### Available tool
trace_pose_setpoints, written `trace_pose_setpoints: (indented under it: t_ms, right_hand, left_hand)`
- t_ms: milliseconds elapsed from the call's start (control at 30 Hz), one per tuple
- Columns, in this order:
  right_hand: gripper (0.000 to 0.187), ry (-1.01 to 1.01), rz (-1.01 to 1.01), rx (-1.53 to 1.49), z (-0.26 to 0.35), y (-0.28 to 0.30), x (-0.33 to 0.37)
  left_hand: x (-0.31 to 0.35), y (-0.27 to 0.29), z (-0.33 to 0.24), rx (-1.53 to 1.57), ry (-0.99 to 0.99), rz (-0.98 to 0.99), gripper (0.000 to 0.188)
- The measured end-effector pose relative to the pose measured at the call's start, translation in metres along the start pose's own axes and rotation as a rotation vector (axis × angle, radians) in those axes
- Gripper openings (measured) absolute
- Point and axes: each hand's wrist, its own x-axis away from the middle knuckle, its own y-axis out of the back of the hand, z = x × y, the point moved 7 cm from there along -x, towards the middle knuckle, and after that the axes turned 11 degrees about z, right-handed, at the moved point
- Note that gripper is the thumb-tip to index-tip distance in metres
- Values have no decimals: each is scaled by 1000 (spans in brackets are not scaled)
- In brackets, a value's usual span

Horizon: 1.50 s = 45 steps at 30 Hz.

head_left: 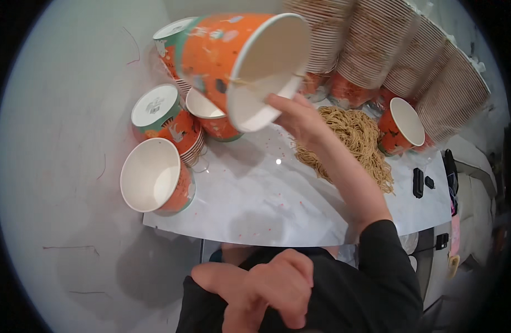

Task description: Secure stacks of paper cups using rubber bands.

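My right hand (297,115) grips the rim of a large orange-and-green paper tub (225,53), raised and tipped on its side above the table, white inside facing right. A thin tan strand crosses its mouth. The fingers inside the tub are partly hidden. Under my right forearm lies a heap of tan stringy loops, apparently rubber bands (352,141). Low over my lap, my left hand (275,283) hangs with bent fingers apart and nothing visible in it.
On the left of the white table (244,211) are a tilted tub (150,175), an upside-down stack (166,119) and more tubs behind. Tall wrapped stacks of tubs (372,44) line the back right. One tub (402,125) leans beside the heap, near a small black case (418,183).
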Motion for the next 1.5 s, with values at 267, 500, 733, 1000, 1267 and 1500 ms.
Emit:
trace_pose_setpoints:
  t_ms: [267, 500, 733, 1000, 1267, 1500]
  right_hand:
    - [36, 405, 67, 807, -26, -37, -77]
    - [41, 550, -227, 845, -31, 17, -44]
    - [43, 580, -132, 738, 24, -48, -38]
    - [88, 791, -220, 1346, -4, -149, -101]
    - [82, 758, -249, 1642, -42, -159, -88]
    - [54, 542, -274, 1683, -40, -138, -107]
  left_hand:
    - [12, -1, -16, -13, -48, -186, 49]
    - [0, 11, -28, 53, -14, -179, 27]
    - [11, 26, -10, 258, -50, -106, 6]
    - [-20, 18, -25, 462, 315, 138, 29]
    - [-12, 16, -19, 413, 226, -37, 13]
    - [-27, 22, -23, 479, 334, 13, 11]
